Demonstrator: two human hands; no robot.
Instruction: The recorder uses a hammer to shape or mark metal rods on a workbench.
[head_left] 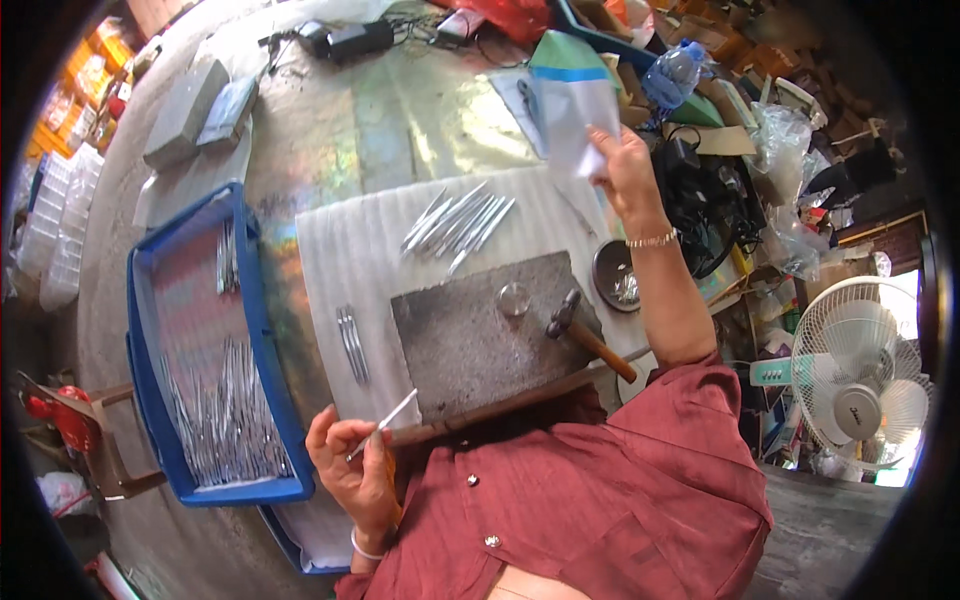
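Observation:
My left hand [352,470] pinches a slim silver metal rod [402,408] beside the front left corner of a dark, worn slab [480,340]. Farther away, my right hand [625,172] grips a white sheet or packet [578,125] with a blue band and a green end. More slim metal pieces [460,225] lie in a loose pile on a white foam mat [345,260]. A small group of similar pieces [352,345] rests left of the slab. On the slab are a hammer [585,335] with a wooden handle and a small round clear object [514,299].
A blue tray [255,330] at the left holds many slim metal pieces. A dark round dish [612,275] with small bits sits right of the slab. Grey blocks [190,115] stand at the far left. Black cables and a plastic bottle [675,72] crowd the right, near a white fan [858,385].

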